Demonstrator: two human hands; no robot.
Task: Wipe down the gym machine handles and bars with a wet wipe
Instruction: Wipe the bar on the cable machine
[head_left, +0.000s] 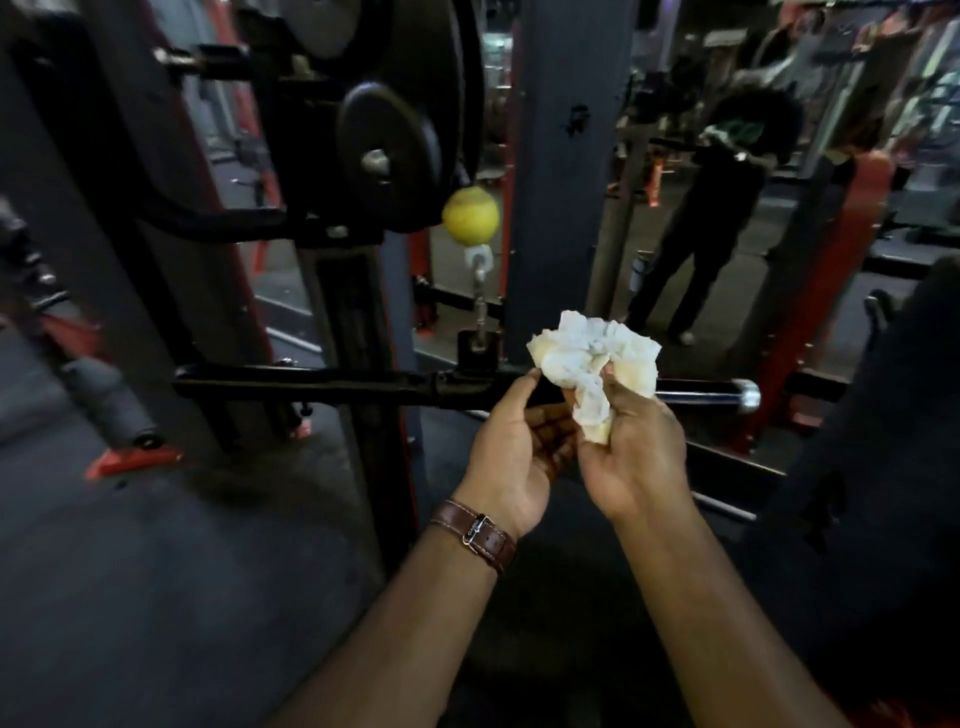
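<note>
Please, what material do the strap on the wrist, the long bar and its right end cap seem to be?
The strap looks like brown leather: glossy, pale stitching, metal buckle. The bar seems black-coated metal or rubber grip; the dull sheen leaves that open. Its end cap looks like polished chrome steel, bright and reflective.

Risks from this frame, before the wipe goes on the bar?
1. The wet wipe is bunched up in the right hand, so little of it would meet the bar.
2. The bar hangs from a chain; pressure may swing it.
3. The left hand is not gripping the bar, so nothing steadies it.
</note>
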